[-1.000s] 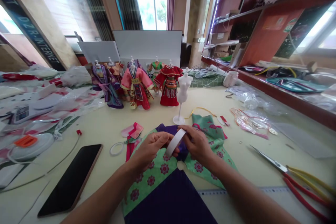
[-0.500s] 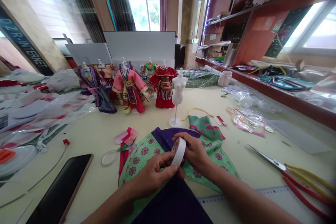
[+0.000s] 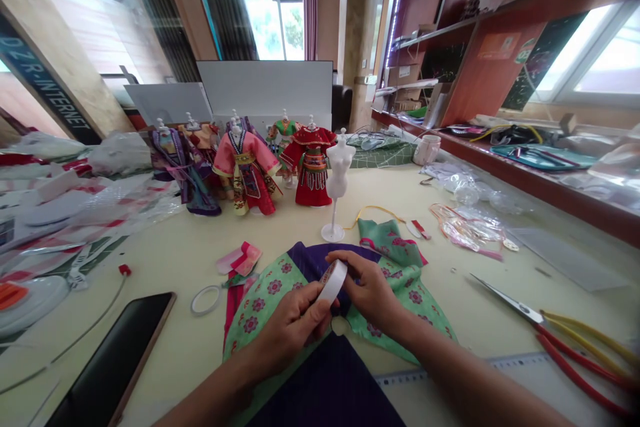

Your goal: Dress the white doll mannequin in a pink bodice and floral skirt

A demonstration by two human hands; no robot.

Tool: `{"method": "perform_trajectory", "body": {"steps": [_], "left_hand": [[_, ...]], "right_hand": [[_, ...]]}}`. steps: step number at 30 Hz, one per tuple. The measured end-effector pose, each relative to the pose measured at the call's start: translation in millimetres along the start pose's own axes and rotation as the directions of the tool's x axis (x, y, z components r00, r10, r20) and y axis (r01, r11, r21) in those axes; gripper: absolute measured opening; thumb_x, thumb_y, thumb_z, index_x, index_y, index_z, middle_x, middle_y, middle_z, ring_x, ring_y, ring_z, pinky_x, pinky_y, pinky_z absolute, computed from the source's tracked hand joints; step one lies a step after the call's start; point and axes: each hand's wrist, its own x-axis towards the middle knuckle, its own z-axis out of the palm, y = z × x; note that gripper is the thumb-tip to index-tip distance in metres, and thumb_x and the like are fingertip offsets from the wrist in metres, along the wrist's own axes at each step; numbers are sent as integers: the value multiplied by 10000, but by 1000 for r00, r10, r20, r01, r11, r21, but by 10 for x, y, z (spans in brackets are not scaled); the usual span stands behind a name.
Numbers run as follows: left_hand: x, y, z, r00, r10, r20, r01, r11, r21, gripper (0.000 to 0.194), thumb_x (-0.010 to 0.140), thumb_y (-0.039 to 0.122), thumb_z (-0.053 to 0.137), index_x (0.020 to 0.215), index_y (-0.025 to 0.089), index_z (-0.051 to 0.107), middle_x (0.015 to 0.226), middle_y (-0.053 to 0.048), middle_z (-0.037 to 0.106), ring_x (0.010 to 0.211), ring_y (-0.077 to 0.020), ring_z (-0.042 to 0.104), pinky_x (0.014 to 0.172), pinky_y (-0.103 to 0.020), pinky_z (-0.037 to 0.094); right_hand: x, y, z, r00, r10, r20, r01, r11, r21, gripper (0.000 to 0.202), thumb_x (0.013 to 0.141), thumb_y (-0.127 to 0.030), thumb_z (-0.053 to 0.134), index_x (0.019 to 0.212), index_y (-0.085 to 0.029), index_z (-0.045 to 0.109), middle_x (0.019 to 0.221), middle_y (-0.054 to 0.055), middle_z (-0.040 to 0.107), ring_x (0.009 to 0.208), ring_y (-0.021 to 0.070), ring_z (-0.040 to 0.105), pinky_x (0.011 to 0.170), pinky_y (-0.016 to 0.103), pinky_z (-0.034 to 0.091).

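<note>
A white roll of tape (image 3: pixel 334 282) is held between both hands above the fabric. My left hand (image 3: pixel 299 320) grips its lower left side, thumb on the outer face. My right hand (image 3: pixel 366 287) is closed at its upper right, with the fingers over the edge. Below them lies a spread of green flowered cloth (image 3: pixel 270 300) joined with dark purple panels (image 3: pixel 325 387); a small round opening shows in its middle. A thinner roll of tape (image 3: pixel 205 300) lies flat to the left, beside pink fabric scraps (image 3: pixel 241 258).
Behind the cloth stands a bare white mini dress form (image 3: pixel 341 177), with several dressed ones (image 3: pixel 247 170) further back. Red-and-yellow-handled scissors (image 3: pixel 540 320) and a ruler (image 3: pixel 515 361) lie right. A phone (image 3: pixel 115 353) and a cable (image 3: pixel 95 327) lie left.
The tape roll has tilted and shifted slightly left and down in my hands. My left fingers have curled in beneath it, and the round opening in the cloth now shows.
</note>
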Motion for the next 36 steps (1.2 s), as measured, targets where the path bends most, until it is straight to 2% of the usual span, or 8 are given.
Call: {"method": "perform_trajectory", "body": {"steps": [4, 7, 10, 13, 16, 22, 27, 36], "left_hand": [[-4, 3, 0, 999, -32, -39, 28, 995, -99, 333, 873, 496, 445, 872, 174, 529, 502, 67, 391, 428, -80, 336, 446, -219, 285], [-6, 20, 1, 994, -49, -94, 40, 995, -91, 340, 865, 508, 454, 768, 183, 482, 514, 72, 363, 432, -74, 311, 430, -209, 279], [7, 32, -14, 982, -15, -186, 18, 1000, 15, 395, 874, 506, 435, 638, 193, 386, 493, 76, 327, 433, -70, 267, 414, -206, 231], [21, 70, -44, 980, 35, -197, -13, 994, 109, 435, 916, 479, 346, 604, 185, 422, 474, 52, 406, 441, -87, 348, 461, -222, 307], [20, 123, -76, 986, 44, -160, -25, 993, 117, 474, 949, 425, 266, 655, 170, 537, 540, 9, 551, 526, -120, 482, 583, -249, 397], [-1, 111, -109, 995, 88, -55, -89, 996, -16, 309, 917, 382, 412, 959, 149, 611, 704, -30, 661, 738, -173, 583, 719, -282, 421], [-18, 93, -100, 994, 104, 14, -101, 986, -130, 208, 868, 294, 545, 1016, 159, 597, 900, -63, 694, 925, -198, 612, 855, -323, 431], [19, 77, -95, 993, 117, -35, -121, 929, -350, 207, 881, 321, 538, 942, 129, 586, 787, -83, 723, 818, -198, 663, 779, -312, 463]], "right_hand": [[4, -21, -5, 1000, -7, 20, 6, 999, 35, 281, 810, -155, 503, 1070, -168, 610, 888, 48, 680, 726, 165, 641, 656, 274, 525], [-22, -59, -24, 986, -167, 18, 167, 984, -66, 323, 829, -142, 500, 1143, -169, 571, 1006, 74, 656, 774, 161, 640, 690, 275, 530], [-56, -79, -49, 901, -423, 95, 432, 858, -277, 365, 864, -133, 485, 1225, -176, 520, 1199, 117, 583, 1009, 210, 604, 831, 329, 512], [-64, -54, -61, 823, -546, 157, 557, 719, -416, 352, 900, -116, 444, 1242, -169, 509, 1205, 140, 585, 1077, 234, 579, 854, 356, 506], [-47, -10, -53, 868, -491, 70, 478, 789, -386, 325, 924, -131, 409, 1224, -175, 524, 1136, 123, 624, 1027, 212, 608, 831, 324, 517], [9, 15, -32, 991, -99, -91, 92, 992, -85, 248, 908, -245, 454, 1092, -191, 612, 811, 40, 674, 701, 166, 638, 701, 277, 516], [63, -3, -35, 987, 139, -79, -126, 980, 152, 238, 885, -326, 470, 925, -167, 642, 504, -25, 560, 481, 138, 541, 513, 234, 444], [30, 85, -2, 979, 180, 92, -179, 984, -22, 297, 899, -380, 467, 672, -196, 518, 536, -37, 504, 479, 110, 471, 455, 213, 340]]}}
